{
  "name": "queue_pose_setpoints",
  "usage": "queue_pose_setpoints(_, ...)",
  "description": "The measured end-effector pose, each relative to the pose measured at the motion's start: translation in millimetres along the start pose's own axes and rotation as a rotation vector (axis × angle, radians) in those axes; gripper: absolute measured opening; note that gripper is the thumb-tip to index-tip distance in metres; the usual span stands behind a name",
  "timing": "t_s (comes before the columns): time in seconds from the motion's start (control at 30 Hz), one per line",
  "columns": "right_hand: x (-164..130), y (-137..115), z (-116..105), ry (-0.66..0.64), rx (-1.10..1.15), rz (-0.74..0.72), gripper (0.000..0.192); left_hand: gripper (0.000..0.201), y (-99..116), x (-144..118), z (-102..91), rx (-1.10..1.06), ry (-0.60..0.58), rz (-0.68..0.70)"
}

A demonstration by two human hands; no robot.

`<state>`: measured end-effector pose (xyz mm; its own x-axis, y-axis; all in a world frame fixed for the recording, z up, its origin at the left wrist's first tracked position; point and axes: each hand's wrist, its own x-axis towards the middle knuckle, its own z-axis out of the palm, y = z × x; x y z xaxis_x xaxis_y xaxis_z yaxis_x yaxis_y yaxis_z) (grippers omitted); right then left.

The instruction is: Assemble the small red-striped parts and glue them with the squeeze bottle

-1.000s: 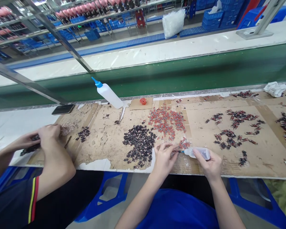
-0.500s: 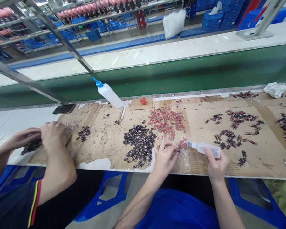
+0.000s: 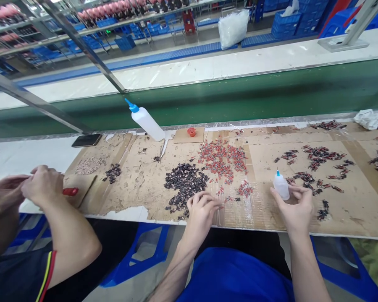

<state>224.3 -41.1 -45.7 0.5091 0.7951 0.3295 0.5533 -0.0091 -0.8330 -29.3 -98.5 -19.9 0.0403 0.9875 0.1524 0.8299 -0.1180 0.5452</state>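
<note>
My right hand [image 3: 297,207] holds a small translucent squeeze bottle [image 3: 281,187] between thumb and fingers. Its blue nozzle points up, and it is above the cardboard [image 3: 261,214]. At the right edge of a heap of small black parts [image 3: 185,182], my left hand [image 3: 202,212] has its fingers bent and close together. Whatever is between them is hidden. Just right of that hand, a small red part with a black end [image 3: 232,199] lies on the cardboard. Beyond it is a small cluster of red parts [image 3: 245,189], with a larger spread of red parts [image 3: 220,159] behind.
A large white bottle [image 3: 148,123] leans at the back near a red cap-like cup [image 3: 191,132]. Joined red-and-black pieces [image 3: 321,157] lie to the right. At the left, a co-worker's hands [image 3: 34,186] are by a red object [image 3: 70,191]. A phone [image 3: 86,140] lies behind them.
My right hand has tipped the squeeze bottle from lying sideways to nozzle up and drawn it away from the red cluster. My left hand has moved left, leaving a red-and-black part behind.
</note>
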Motion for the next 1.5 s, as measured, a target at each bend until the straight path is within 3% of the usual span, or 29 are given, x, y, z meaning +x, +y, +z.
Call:
queue_pose_setpoints(0.1,-1,0,-6,-0.093,0.014,0.014,0.061,0.019,3,-1,7.5,0.004,-0.013,0.018)
queue_pose_setpoints(0.17,-3,-1,-8,-0.143,0.059,0.006,0.057,0.018,5,0,8.9,0.002,-0.02,0.03)
queue_pose_setpoints(0.33,-7,0,-8,-0.102,0.166,0.05,0.051,0.015,9,4,2.6,-0.062,-0.054,0.048)
queue_pose_setpoints(0.47,-12,1,-13,-0.087,0.078,0.111,0.054,0.01,18,7,1.9,-0.261,-0.038,0.064)
queue_pose_setpoints(0.53,-17,0,-20,-0.049,0.003,0.043,0.063,0.009,26,9,6.3,-0.416,-0.024,0.072)
queue_pose_setpoints(0.63,-34,-8,-31,0.126,-0.023,-0.173,0.074,0.009,41,9,16.7,-0.635,-0.042,0.028)
queue_pose_setpoints(0.7,-48,-19,-34,0.187,0.085,-0.262,0.054,0.009,51,9,23.8,-0.747,-0.065,-0.035)
queue_pose_setpoints(0.8,-64,-38,-31,-0.208,0.241,-0.202,0.021,0.012,64,9,31.7,-0.9,-0.101,-0.114)
queue_pose_setpoints(0.87,-69,-48,-24,-0.3,0.329,-0.091,0.012,0.015,68,10,34.7,-0.972,-0.11,-0.136)
queue_pose_setpoints(0.93,-68,-53,-17,-0.302,0.414,0.034,0.02,0.017,68,11,36.0,-1.001,-0.125,-0.12)
queue_pose_setpoints(1.07,-64,-47,-8,-0.376,0.492,0.235,0.03,0.019,57,13,34.6,-0.874,-0.157,-0.042)
queue_pose_setpoints(1.2,-61,-37,-6,-0.415,0.493,0.341,0.036,0.023,34,12,31.3,-0.487,0.062,-0.01)
queue_pose_setpoints(1.3,-60,-32,-5,-0.456,0.456,0.361,0.038,0.017,21,10,30.2,-0.261,0.156,0.057)
queue_pose_setpoints(1.5,-60,-40,1,-0.516,0.394,0.304,0.039,0.016,23,15,38.9,-0.048,0.159,0.179)
